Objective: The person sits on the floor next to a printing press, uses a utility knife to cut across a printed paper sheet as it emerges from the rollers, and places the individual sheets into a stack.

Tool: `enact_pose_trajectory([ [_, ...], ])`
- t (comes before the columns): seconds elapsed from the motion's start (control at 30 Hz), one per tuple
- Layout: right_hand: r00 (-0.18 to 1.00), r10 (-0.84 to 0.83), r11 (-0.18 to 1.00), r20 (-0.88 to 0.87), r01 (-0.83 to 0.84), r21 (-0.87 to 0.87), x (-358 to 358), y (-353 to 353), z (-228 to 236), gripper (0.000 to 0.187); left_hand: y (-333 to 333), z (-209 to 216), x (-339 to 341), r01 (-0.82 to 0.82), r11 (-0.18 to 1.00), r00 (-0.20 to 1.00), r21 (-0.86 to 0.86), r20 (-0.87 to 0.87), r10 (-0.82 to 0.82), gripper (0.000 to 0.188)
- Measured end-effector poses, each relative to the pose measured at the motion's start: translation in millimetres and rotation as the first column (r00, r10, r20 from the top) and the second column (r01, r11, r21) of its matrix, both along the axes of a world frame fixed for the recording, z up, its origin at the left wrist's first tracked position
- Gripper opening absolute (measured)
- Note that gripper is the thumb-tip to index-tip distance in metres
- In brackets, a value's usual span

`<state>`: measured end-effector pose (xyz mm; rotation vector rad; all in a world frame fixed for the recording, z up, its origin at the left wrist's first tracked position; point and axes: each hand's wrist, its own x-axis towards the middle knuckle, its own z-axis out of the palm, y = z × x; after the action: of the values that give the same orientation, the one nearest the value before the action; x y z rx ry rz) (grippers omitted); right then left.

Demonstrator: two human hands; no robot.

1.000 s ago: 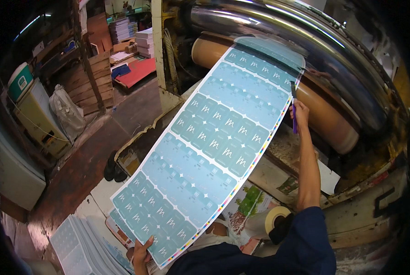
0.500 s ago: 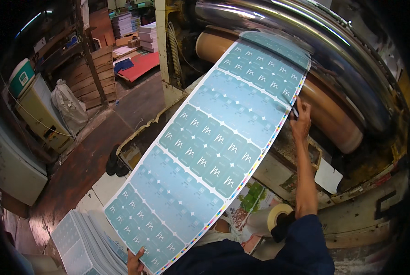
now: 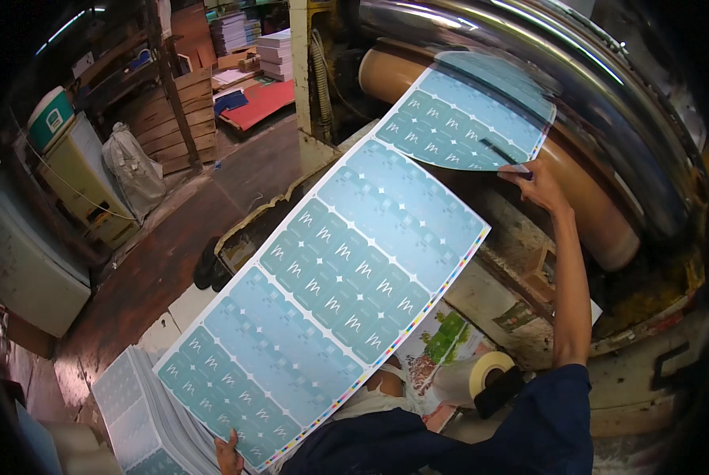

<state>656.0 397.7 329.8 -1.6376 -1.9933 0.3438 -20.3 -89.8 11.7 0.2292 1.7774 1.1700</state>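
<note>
A long printed sheet [image 3: 346, 285], glossy teal and light blue in repeated panels, slants across the middle with a colour strip along its right edge. My left hand [image 3: 228, 454] pinches its bottom edge between thumb and fingers. At the top, a second printed length [image 3: 457, 127] hangs from the rollers. A gap parts the two along the right; at the left they meet or overlap. My right hand [image 3: 541, 188] is closed at the corner of the hanging length, around a slim dark tool [image 3: 521, 169] that is mostly hidden.
Large shiny metal rollers [image 3: 529, 47] and a brown roll [image 3: 394, 75] fill the upper right. A stack of printed sheets [image 3: 137, 404] stands at lower left. Near my right elbow lies a roll of clear film [image 3: 477, 378]. A red board [image 3: 263, 107] and paper stacks are farther back.
The continuous printed length has parted near the rollers. Its lower piece has shifted down and left with my left hand; my right hand is now farther right and slightly higher.
</note>
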Motion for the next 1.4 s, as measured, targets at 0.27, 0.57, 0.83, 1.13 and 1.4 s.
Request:
enact_pose_trajectory([
  [0.27,0.963,0.035,0.992,-0.267,-0.002,0.123,-26,-39,8,0.020,-13,-25,-40,-0.125,0.986,0.992,0.113,-0.015,0.127,0.041],
  [0.57,0.906,0.079,0.972,-0.416,0.023,0.234,-126,-131,-55,0.020,33,-107,-94,-0.159,0.978,0.986,0.134,-0.039,0.165,0.039],
  [0.83,0.871,0.043,0.972,-0.490,0.077,0.222,-169,-182,-108,0.024,68,-176,-101,-0.074,0.958,0.997,0.276,-0.011,0.080,0.054],
  [1.13,0.741,-0.229,0.956,-0.632,0.292,-0.005,-192,-207,-206,0.043,99,-143,-23,0.164,0.985,0.451,0.059,-0.892,-0.022,0.079],
  [1.4,0.510,-0.264,0.959,-0.819,0.229,-0.167,-243,-232,-257,0.040,101,-134,13,0.306,0.934,0.511,0.183,-0.860,0.002,0.052],
])
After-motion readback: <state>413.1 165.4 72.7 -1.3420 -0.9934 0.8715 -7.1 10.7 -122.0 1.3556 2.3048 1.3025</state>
